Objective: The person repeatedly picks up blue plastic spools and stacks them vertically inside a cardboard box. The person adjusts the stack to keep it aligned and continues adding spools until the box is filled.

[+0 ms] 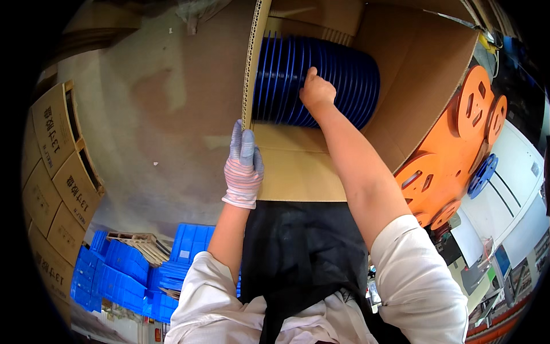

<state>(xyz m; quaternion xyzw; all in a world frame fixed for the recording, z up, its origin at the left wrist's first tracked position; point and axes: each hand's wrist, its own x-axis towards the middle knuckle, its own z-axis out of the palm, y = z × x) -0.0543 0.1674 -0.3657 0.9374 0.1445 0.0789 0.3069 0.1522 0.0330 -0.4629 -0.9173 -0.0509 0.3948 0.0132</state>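
Note:
A large open cardboard box (298, 172) stands in front of me, with a row of blue plastic reels (349, 80) packed on edge inside it. My left hand (243, 169), in a grey and pink striped knit glove, grips the lower end of the box's left wall, with fingers on both sides of the board. My right hand (318, 92) is bare and reaches into the box. Its index finger points out onto the reel rims near the middle of the row, and the other fingers are curled in with nothing visible in them.
To the right of the box is an orange stand with round slotted discs (441, 166) and a small blue reel (483, 175). Stacked cartons (60, 166) rise at the far left. Blue plastic crates (123, 269) and a wooden pallet (143, 243) sit at the lower left on the concrete floor (166, 103).

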